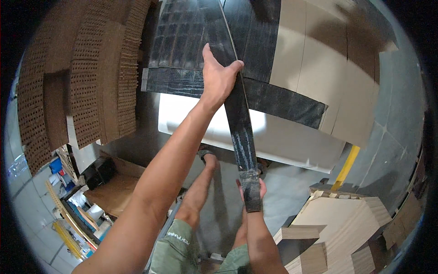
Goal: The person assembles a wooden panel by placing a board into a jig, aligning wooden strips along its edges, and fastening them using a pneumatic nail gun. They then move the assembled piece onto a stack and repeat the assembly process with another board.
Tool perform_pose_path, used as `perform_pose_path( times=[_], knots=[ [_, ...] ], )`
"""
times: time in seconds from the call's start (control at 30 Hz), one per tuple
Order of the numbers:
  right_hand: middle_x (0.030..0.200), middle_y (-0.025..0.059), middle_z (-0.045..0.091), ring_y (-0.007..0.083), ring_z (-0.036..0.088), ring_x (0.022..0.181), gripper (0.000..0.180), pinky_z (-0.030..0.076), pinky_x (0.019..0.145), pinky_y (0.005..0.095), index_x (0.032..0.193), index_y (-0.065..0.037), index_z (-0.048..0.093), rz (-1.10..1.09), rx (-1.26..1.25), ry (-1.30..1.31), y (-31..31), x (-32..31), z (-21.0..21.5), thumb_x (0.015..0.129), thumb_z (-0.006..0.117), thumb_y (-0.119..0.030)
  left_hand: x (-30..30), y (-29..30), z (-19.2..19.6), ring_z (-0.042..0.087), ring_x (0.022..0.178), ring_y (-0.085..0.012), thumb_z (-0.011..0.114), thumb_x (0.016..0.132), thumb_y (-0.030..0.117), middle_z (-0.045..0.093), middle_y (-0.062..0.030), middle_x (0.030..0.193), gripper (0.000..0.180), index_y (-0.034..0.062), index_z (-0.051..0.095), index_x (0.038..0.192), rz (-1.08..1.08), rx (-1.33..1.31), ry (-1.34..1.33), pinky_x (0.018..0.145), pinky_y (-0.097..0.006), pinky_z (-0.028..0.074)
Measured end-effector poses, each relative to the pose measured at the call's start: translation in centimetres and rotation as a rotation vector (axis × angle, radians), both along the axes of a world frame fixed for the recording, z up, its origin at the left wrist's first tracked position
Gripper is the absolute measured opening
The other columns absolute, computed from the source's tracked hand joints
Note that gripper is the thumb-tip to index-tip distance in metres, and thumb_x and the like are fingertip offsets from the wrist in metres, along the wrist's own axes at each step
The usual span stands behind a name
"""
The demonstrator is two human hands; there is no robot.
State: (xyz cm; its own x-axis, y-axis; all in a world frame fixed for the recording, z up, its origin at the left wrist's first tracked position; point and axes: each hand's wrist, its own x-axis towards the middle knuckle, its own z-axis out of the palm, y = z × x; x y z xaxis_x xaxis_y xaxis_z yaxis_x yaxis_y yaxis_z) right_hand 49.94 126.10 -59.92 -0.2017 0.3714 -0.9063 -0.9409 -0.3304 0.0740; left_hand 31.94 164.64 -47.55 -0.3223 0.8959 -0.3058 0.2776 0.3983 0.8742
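Observation:
A long black plank [240, 123] with pale scuffs runs from the far edge of the view toward me, tilted slightly to the left. My left hand [219, 80] lies over its middle part, thumb on the right edge and a finger stretched along the left side. The near end rests in my right hand [263, 188], which grips it from underneath; fingertips show on both sides. Beneath the plank, further off, more black boards [182, 45] lie side by side. One black board [283, 102] lies crosswise along their near edge.
A white sheet [292, 139] hangs in front of the boards. Light tan panels [319, 64] lie to the right. Perforated brown panels [84, 77] are stacked at left. Wood-grain pieces [342, 228] stand lower right, beside yellow floor tape [346, 168]. A cart with tools [82, 214] is lower left.

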Motion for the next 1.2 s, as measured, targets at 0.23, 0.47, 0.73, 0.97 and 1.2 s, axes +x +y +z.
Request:
perform_pose_path(
  times=[0.23, 0.47, 0.73, 0.97, 1.2],
  knots=[
    [0.111, 0.0198, 0.069, 0.0329, 0.066, 0.103, 0.046, 0.052, 0.093, 0.0529, 0.118, -0.001, 0.062, 0.500, 0.185, -0.791, -4.8, 0.4, -0.6, 0.095, 0.057, -0.039, 1.1, -0.8, 0.8, 0.059, 0.119, -0.0375, 0.077, 0.081, 0.013, 0.050, -0.0342, 0.135, 0.099, -0.0119, 0.012, 0.152, 0.007, -0.027, -0.042, 0.104, -0.037, 0.047],
    [0.105, 0.0204, 0.070, 0.0387, 0.067, 0.097, 0.045, 0.053, 0.098, 0.0543, 0.103, 0.004, 0.064, -0.048, -0.102, -0.048, -3.7, 6.2, 4.3, 0.096, 0.052, -0.039, 4.2, -6.3, -0.8, 0.042, 0.137, -0.0363, 0.079, 0.081, 0.009, 0.038, -0.0313, 0.148, 0.101, -0.0080, 0.012, 0.154, 0.017, 0.048, -0.075, 0.117, -0.040, 0.031],
    [0.107, 0.0197, 0.070, 0.0339, 0.068, 0.095, 0.040, 0.056, 0.093, 0.0465, 0.112, 0.003, 0.065, 0.205, -0.041, -0.358, -7.5, 13.8, 5.0, 0.101, 0.041, -0.027, 7.8, -12.7, -0.2, 0.030, 0.145, -0.0317, 0.077, 0.086, 0.023, 0.033, -0.0243, 0.154, 0.099, -0.0036, 0.013, 0.156, 0.010, -0.084, -0.112, 0.121, -0.040, 0.023],
    [0.120, 0.0232, 0.068, 0.0353, 0.066, 0.106, 0.046, 0.053, 0.098, 0.0465, 0.122, 0.004, 0.064, 0.343, -0.072, -0.502, -12.5, 21.7, 2.7, 0.098, 0.046, -0.030, -7.9, 4.6, -4.2, 0.008, 0.156, -0.0307, 0.037, 0.098, 0.071, 0.014, -0.0211, 0.167, 0.093, 0.0026, 0.020, 0.159, 0.183, -0.040, -0.055, 0.124, -0.053, 0.005],
    [0.142, 0.0207, 0.055, 0.0318, 0.057, 0.126, 0.062, 0.040, 0.113, 0.0426, 0.148, 0.005, 0.043, 0.023, -0.108, -0.344, -13.1, 23.7, 0.7, 0.100, 0.037, -0.033, -9.8, 15.0, -6.9, 0.035, 0.146, -0.0307, 0.051, 0.091, 0.075, 0.038, -0.0205, 0.158, 0.090, 0.0017, 0.050, 0.142, -0.575, -0.413, -0.229, 0.124, -0.053, 0.017]
  ],
)
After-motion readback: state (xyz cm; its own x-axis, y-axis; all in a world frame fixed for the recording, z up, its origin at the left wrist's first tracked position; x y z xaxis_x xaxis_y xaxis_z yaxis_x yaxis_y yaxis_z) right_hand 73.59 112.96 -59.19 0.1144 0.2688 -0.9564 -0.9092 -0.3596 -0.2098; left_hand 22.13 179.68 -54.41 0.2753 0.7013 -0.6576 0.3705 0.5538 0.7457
